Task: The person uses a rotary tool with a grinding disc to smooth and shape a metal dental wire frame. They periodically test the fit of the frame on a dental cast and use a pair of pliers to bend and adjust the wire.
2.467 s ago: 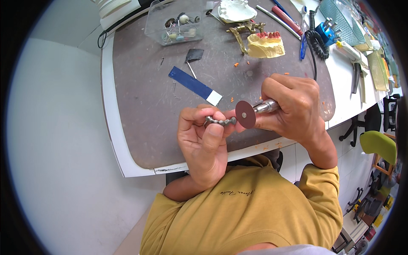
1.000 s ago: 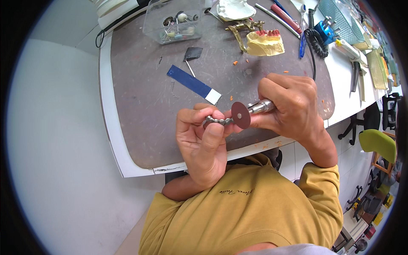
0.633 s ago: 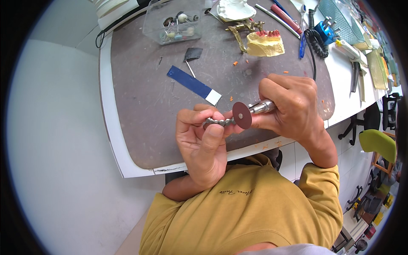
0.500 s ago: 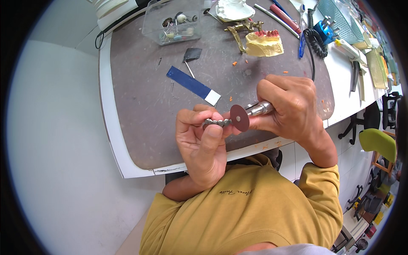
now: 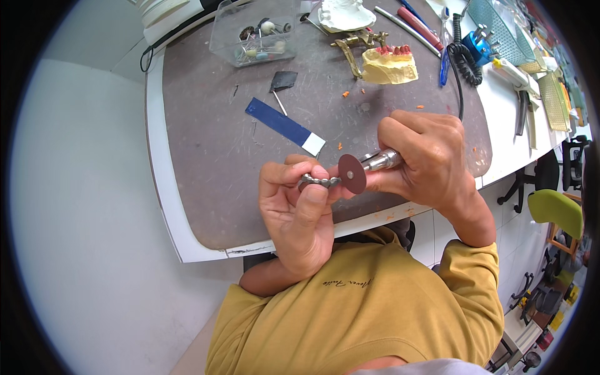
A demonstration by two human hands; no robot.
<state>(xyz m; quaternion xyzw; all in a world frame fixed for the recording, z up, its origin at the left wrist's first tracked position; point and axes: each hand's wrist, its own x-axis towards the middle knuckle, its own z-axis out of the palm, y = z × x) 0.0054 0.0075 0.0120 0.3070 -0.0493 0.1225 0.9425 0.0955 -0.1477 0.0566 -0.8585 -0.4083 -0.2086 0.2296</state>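
Pinched between the thumb and fingers of my left hand [image 5: 297, 215] is a small grey metal dental bridge [image 5: 320, 181], a row of joined tooth shapes. My right hand [image 5: 428, 159] grips a silver rotary handpiece [image 5: 382, 160]. A reddish-brown cutting disc [image 5: 352, 174] is mounted on its tip, right at the bridge's right end; whether they touch I cannot tell. Both hands meet over the front part of the table mat. Just beyond them lies a dark blue strip with a white end [image 5: 281, 125].
Farther back stand a yellow dental model with red teeth [image 5: 389, 65], a white plaster cast [image 5: 345, 15] and a clear box [image 5: 265, 59] of rotary bits. A black square on a thin stick [image 5: 284, 81] lies behind the strip. A coiled black cord [image 5: 465, 62] lies at the right.
The dental bridge has tilted slightly in my left fingers. My right hand, the handpiece and the disc stay in nearly the same place.
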